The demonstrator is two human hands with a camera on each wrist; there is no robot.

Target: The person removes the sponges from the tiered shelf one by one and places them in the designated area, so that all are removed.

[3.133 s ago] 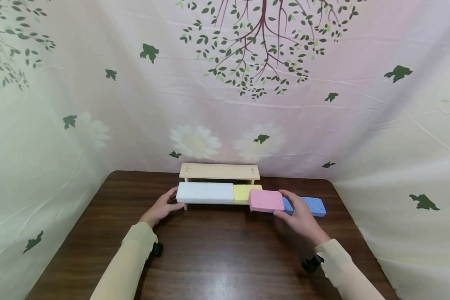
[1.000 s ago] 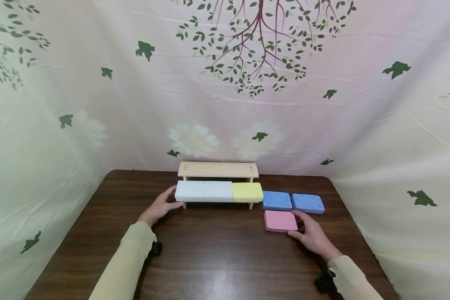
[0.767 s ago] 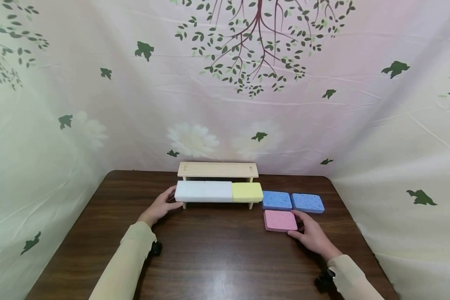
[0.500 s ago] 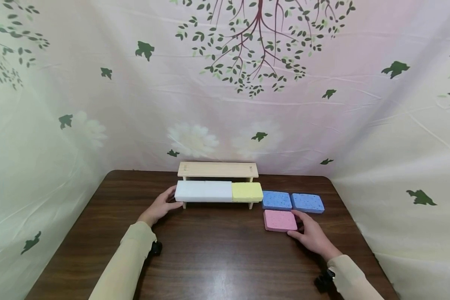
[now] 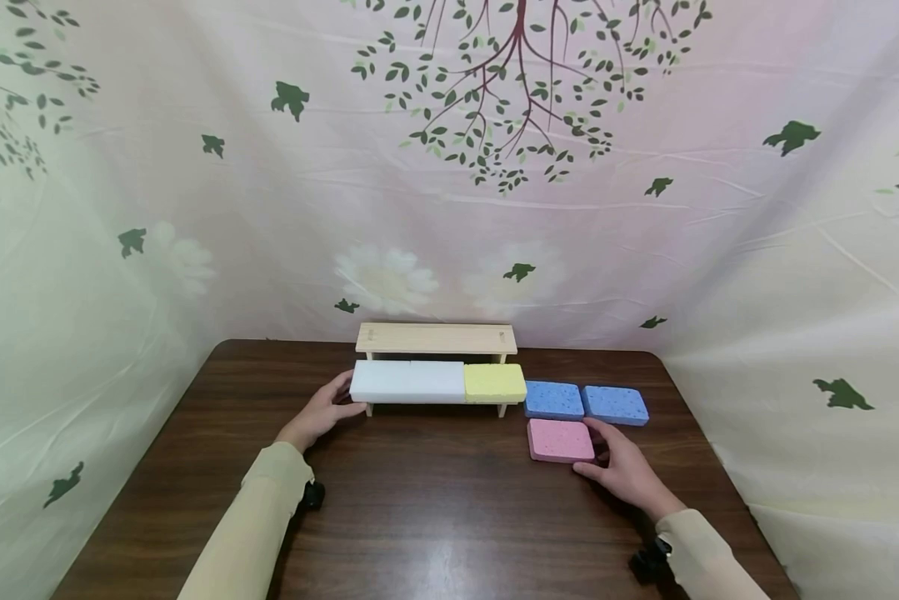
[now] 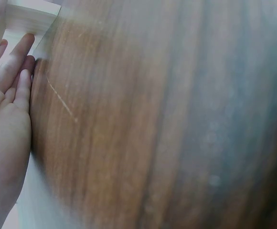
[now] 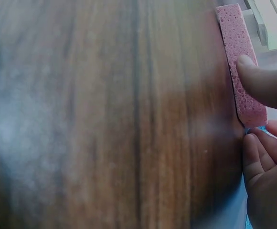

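A two-step wooden shelf (image 5: pixel 437 338) stands at the table's back. White sponge blocks (image 5: pixel 407 382) and a yellow sponge (image 5: pixel 496 383) lie end to end on its lower step. My left hand (image 5: pixel 320 415) holds the shelf's left end, thumb in front, fingers reaching behind; the left wrist view shows the fingers (image 6: pixel 16 62) close to the pale wood. To the right, a pink sponge (image 5: pixel 560 441) lies flat on the table. My right hand (image 5: pixel 625 468) pinches its right end between thumb and fingers. Two blue sponges (image 5: pixel 552 400) lie side by side just behind it.
The dark wooden table (image 5: pixel 434 508) reaches toward me in front of the shelf. A printed cloth (image 5: pixel 434 167) with leaves, birds and flowers hangs close behind the table and along both sides. The shelf's upper step stands behind the sponge row.
About three seconds ago the pink sponge was held before the yellow one; my right hand has brought it right and down onto the table, uncovering both blue sponges. My left hand has stayed put.
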